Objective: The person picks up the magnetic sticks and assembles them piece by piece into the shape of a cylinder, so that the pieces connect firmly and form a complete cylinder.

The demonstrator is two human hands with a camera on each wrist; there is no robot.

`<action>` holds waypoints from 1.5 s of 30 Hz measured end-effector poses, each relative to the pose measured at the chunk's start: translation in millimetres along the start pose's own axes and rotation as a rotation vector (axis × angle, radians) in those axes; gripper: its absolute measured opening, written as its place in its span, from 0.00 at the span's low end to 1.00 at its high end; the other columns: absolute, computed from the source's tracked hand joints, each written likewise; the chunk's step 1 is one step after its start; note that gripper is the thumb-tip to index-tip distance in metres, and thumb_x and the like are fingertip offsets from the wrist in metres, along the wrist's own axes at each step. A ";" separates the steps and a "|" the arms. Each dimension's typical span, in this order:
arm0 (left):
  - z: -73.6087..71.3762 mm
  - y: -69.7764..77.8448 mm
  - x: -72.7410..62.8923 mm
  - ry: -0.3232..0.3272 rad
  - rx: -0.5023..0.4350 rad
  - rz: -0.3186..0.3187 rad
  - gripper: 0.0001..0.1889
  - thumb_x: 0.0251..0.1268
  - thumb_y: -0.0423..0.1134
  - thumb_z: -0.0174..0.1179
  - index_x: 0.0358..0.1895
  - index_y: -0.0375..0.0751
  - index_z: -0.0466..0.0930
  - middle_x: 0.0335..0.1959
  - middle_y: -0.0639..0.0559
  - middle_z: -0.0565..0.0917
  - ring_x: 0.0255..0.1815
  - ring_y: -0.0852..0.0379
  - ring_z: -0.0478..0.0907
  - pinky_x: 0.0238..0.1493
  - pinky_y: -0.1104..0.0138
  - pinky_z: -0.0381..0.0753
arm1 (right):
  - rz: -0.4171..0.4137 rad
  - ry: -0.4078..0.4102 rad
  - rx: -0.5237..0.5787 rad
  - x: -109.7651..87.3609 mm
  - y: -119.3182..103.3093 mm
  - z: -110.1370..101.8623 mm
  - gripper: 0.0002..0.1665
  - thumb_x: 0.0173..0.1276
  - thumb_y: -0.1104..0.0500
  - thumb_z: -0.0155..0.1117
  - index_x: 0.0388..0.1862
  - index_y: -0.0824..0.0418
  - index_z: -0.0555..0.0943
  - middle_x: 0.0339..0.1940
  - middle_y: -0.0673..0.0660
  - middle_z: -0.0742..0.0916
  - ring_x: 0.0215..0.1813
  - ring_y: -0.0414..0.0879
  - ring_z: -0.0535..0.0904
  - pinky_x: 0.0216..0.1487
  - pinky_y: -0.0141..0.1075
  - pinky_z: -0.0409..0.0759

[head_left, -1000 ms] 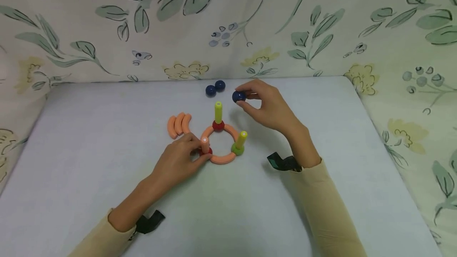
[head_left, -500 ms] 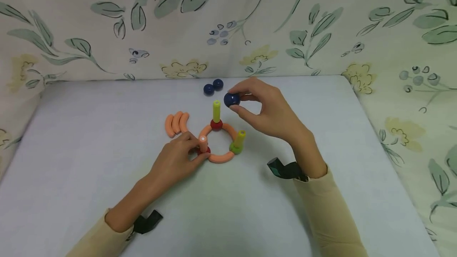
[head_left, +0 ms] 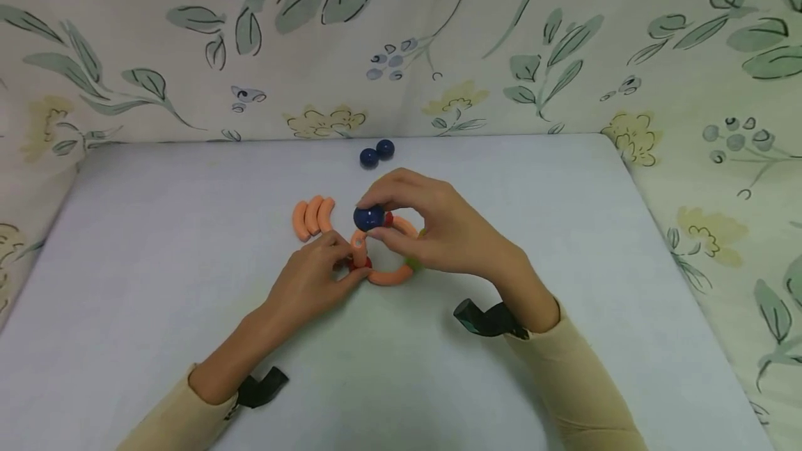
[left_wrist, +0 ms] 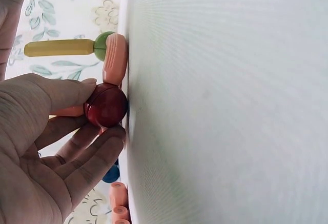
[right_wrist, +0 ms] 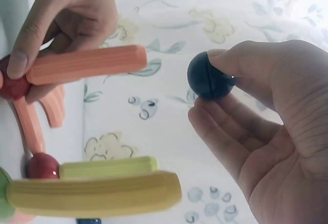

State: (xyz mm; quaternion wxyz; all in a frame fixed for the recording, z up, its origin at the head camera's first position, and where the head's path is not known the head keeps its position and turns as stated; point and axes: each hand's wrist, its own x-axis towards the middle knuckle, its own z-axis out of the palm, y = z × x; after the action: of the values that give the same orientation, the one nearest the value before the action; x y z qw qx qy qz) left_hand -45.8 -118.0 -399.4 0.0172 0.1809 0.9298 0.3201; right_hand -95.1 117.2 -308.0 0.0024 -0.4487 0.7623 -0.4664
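Observation:
My left hand (head_left: 311, 271) pinches a red ball (left_wrist: 106, 106) at the near-left corner of a ring of curved orange sticks (head_left: 390, 276). From that ball an orange stick (right_wrist: 87, 65) stands up. My right hand (head_left: 441, 225) holds a dark blue ball (head_left: 368, 218) between thumb and fingertips, above the ring. In the right wrist view the blue ball is apart from the orange stick's free end. Behind are a yellow stick (right_wrist: 97, 194) on a green ball (left_wrist: 102, 46) and a lime stick (right_wrist: 110, 166) on another red ball (right_wrist: 43, 166); the right hand mostly hides these in the head view.
Two dark blue balls (head_left: 370, 158) lie close together near the table's back edge. Several loose curved orange sticks (head_left: 312, 216) lie left of the ring. A floral cloth (head_left: 401, 40) rises behind the white table (head_left: 188, 242).
The right hand has carried the blue ball left and nearer, from beside the lime stick to over the orange stick. The left hand has stayed at its red ball.

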 end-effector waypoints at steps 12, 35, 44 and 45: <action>-0.3 -1.9 -0.1 0.026 0.009 0.034 0.08 0.63 0.41 0.77 0.35 0.51 0.85 0.37 0.53 0.83 0.38 0.58 0.79 0.39 0.66 0.77 | 0.017 -0.112 -0.024 3.6 -2.7 14.5 0.17 0.71 0.61 0.74 0.57 0.58 0.84 0.53 0.50 0.86 0.53 0.38 0.79 0.55 0.33 0.82; 0.5 -2.8 -1.2 0.024 0.009 0.043 0.08 0.62 0.40 0.77 0.35 0.50 0.86 0.36 0.53 0.82 0.36 0.58 0.78 0.37 0.67 0.75 | 0.033 -0.134 -0.100 2.9 1.3 15.7 0.16 0.71 0.58 0.75 0.55 0.56 0.85 0.53 0.49 0.86 0.53 0.36 0.80 0.57 0.31 0.82; -0.2 -1.3 -1.4 0.021 0.002 0.031 0.07 0.63 0.40 0.77 0.35 0.50 0.86 0.36 0.52 0.83 0.38 0.57 0.80 0.39 0.66 0.78 | 0.045 -0.152 -0.122 2.7 -0.3 15.2 0.17 0.71 0.58 0.75 0.57 0.56 0.84 0.53 0.48 0.86 0.52 0.36 0.81 0.56 0.32 0.82; -0.6 -1.2 -1.3 0.019 0.001 0.029 0.07 0.63 0.40 0.77 0.35 0.50 0.86 0.37 0.53 0.83 0.38 0.57 0.81 0.39 0.66 0.79 | 0.045 -0.151 -0.124 2.7 -0.3 15.1 0.18 0.71 0.58 0.75 0.57 0.56 0.84 0.53 0.48 0.86 0.52 0.36 0.81 0.56 0.32 0.82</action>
State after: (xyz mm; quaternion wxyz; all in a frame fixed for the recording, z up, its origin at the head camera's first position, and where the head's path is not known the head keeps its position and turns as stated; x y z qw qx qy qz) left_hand -45.1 -119.7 -399.8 0.0036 0.1914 0.9273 0.3218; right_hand -90.2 104.6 -315.2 0.0426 -0.4646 0.7974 -0.3829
